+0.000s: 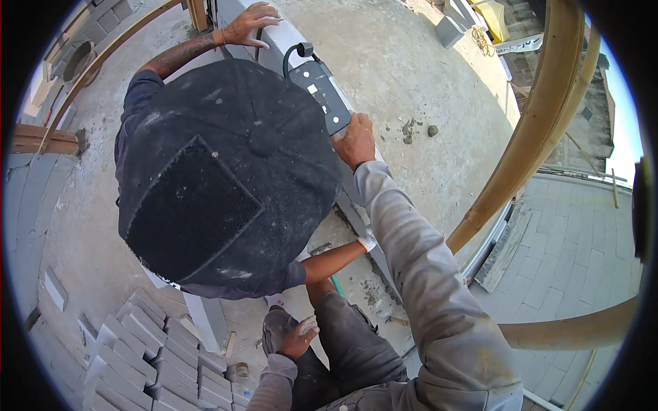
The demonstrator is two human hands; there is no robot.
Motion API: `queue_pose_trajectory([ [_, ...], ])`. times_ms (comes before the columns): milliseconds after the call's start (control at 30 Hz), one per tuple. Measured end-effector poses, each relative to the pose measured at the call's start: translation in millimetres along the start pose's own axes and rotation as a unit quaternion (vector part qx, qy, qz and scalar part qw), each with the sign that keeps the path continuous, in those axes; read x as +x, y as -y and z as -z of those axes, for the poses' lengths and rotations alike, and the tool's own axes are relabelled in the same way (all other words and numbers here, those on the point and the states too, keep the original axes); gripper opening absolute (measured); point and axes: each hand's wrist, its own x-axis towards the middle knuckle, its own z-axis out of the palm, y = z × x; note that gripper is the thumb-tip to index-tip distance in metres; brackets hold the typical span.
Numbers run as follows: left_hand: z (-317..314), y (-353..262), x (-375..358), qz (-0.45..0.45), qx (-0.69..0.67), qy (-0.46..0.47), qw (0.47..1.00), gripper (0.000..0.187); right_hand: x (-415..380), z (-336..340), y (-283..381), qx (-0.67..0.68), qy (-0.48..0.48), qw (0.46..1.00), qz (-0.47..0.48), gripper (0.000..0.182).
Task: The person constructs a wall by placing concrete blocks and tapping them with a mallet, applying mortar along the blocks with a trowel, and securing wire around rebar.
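My right hand [355, 140] reaches forward in a grey sleeve and is closed over the top edge of a narrow light-grey block wall [281, 33]. It touches the near end of a flat dark device [321, 96] with white spots and a looped black cable, lying along the wall top. Low in front of my body, my left hand [299, 337] hangs near my knee with loosely spread fingers and nothing visible in it. A co-worker's black cap [226, 171] hides much of the wall. One bare hand of a co-worker [250, 26] rests on the wall's far part; a white-gloved hand [368, 240] touches its near side.
Stacked grey blocks [147, 356] stand at lower left. A curved-looking wooden post [541, 130] rises on my right, beside a grey block surface [555, 253] lower down. A bucket [79, 61] sits at upper left. Concrete floor [432, 75] lies beyond the wall.
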Motion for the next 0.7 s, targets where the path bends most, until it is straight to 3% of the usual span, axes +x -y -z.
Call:
queue_pose_trajectory([
  [67,-6.5,10.6,8.7,0.030,-0.033,0.061,0.997,0.048,10.5,-4.9,5.2,-0.002,-0.009,1.000,0.001,0.057],
  [167,-10.5,-31.3,17.8,0.057,-0.007,0.151,0.987,0.049,23.5,-8.3,10.8,-0.019,0.006,1.000,-0.012,0.060],
  [300,-19.4,-65.3,37.5,0.026,-0.041,0.158,0.986,0.049,36.1,-16.5,15.1,-0.033,0.003,0.999,-0.008,0.061],
  [467,-28.7,-100.8,77.9,-0.047,-0.077,0.082,0.993,0.043,54.6,-18.2,17.3,-0.062,0.020,0.998,-0.022,0.060],
  [533,-27.4,-129.1,99.1,-0.027,-0.274,0.010,0.961,0.045,60.2,-18.9,20.4,-0.065,0.034,0.997,-0.031,0.061],
  [600,-19.3,-163.0,125.3,-0.085,-0.345,-0.040,0.934,0.046,69.1,-15.6,21.7,-0.072,0.041,0.996,-0.038,0.062],
  [633,-14.6,-181.4,140.9,-0.088,-0.344,-0.040,0.934,0.046,71.8,-15.0,22.9,-0.079,0.048,0.995,-0.042,0.062],
  [700,-7.5,-211.3,169.8,-0.199,-0.287,-0.063,0.935,0.051,74.3,-15.4,26.0,-0.082,0.059,0.994,-0.048,0.063],
])
